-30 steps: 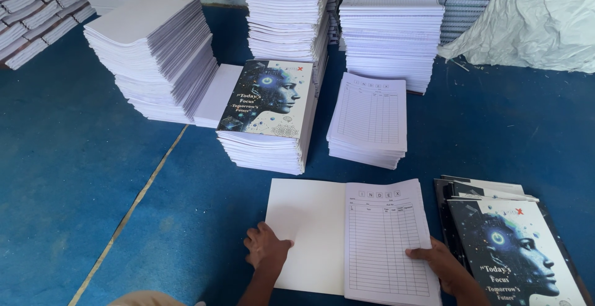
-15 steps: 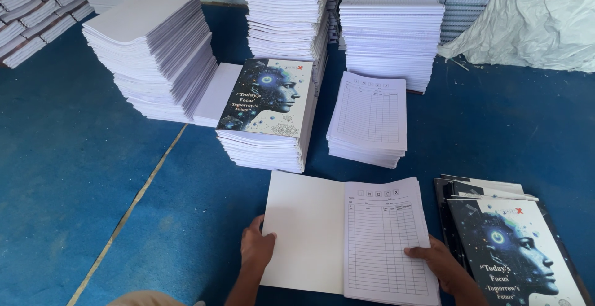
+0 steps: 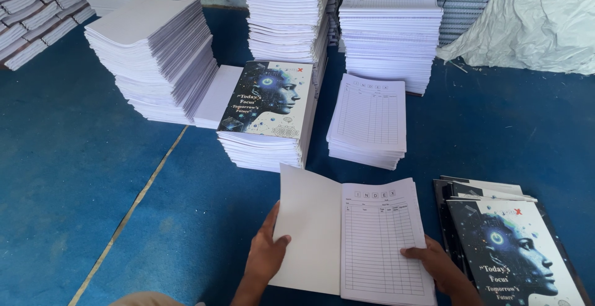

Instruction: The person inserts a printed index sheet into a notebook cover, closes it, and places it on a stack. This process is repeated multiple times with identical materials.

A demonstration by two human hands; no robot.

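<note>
- Here the left hand [image 3: 268,257] grips the blank white cover [image 3: 308,225] of an open notebook [image 3: 353,238], thumb lying on the inner face and fingers hidden behind it, so the cover stands tilted up off the floor.
- The right hand [image 3: 434,262] presses flat on the lower right corner of the notebook's ruled first page [image 3: 381,238], fingers spread along the page edge, pinning it rather than clasping it.
- The notebook lies on the blue floor [image 3: 80,182], directly in front of the person and near the bottom edge of the view.
- Just right of the notebook, nearly touching the right hand, sits a low pile of finished books [image 3: 514,250] with a dark printed cover showing a face in profile.
- Beyond the notebook, a little to the left, stands a pile of covers [image 3: 268,114] topped by the same printed design.
- Beyond the notebook, a little to the right, is a short stack of ruled table sheets [image 3: 370,120].
- Farther behind the notebook rise two tall stacks of white pages [image 3: 390,33], one behind each of those piles.
- Far left of the notebook, a leaning stack of plain white sheets [image 3: 155,58] fans toward the cover pile.
- A pale line [image 3: 133,210] runs diagonally across the floor to the left of the notebook.
- Far right and behind the notebook, a crumpled white sheet of plastic [image 3: 533,27] drapes down to the floor.
</note>
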